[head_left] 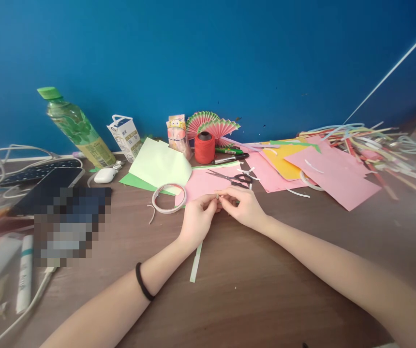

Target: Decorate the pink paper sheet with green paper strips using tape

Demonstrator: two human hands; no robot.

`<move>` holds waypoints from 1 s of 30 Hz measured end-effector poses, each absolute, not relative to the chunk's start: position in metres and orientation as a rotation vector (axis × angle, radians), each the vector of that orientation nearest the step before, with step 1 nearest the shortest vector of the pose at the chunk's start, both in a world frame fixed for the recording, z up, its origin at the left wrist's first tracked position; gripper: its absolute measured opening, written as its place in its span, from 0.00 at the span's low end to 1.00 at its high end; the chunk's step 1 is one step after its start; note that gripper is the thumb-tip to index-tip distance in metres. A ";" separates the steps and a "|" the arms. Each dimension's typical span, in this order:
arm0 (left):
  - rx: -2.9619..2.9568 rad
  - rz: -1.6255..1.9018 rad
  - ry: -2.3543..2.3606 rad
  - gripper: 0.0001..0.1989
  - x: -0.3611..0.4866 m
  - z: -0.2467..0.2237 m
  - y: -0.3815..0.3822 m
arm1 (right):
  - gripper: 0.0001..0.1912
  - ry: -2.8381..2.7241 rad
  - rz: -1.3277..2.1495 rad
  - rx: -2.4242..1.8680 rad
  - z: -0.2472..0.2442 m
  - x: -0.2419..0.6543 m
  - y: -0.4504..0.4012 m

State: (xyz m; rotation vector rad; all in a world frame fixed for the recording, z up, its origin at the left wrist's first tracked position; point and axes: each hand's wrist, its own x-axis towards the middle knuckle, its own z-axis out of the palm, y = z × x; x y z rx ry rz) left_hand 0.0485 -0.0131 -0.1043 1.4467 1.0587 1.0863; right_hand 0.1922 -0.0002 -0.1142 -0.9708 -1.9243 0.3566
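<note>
My left hand point(198, 218) and my right hand point(245, 208) meet fingertip to fingertip above the table. Both are closed in a pinch on one end of a pale green paper strip point(195, 267), a small bit of which shows between the fingers. The strip's other end hangs out below my left wrist; its middle is hidden behind that hand. Just beyond my fingers lie black-handled scissors point(242, 179) on pink paper point(202, 182). A roll of double-sided tape point(154, 202) rests left of my left hand, beside a short curled scrap point(152, 215).
Behind stand a red thread spool point(204, 149), folded paper fans point(220, 128), a milk carton point(125, 137) and a leaning green bottle point(79, 130). Coloured sheets point(334, 171) and a heap of strips point(385, 150) lie right. Phones, cables and a white marker point(24, 275) occupy the left.
</note>
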 end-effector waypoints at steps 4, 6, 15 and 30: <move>1.469 1.071 1.091 0.12 0.048 -0.104 -0.013 | 0.09 -1.929 0.362 -0.973 -0.114 0.192 -0.001; 1.460 1.068 1.094 0.12 0.048 -0.105 -0.013 | 0.09 -1.930 0.337 -0.966 -0.113 0.192 0.000; 1.448 1.078 1.068 0.12 0.048 -0.107 -0.012 | 0.08 -1.933 0.339 -0.965 -0.114 0.192 0.001; 1.502 1.058 1.091 0.12 0.047 -0.111 -0.011 | 0.08 -1.952 0.295 -0.965 -0.115 0.192 0.001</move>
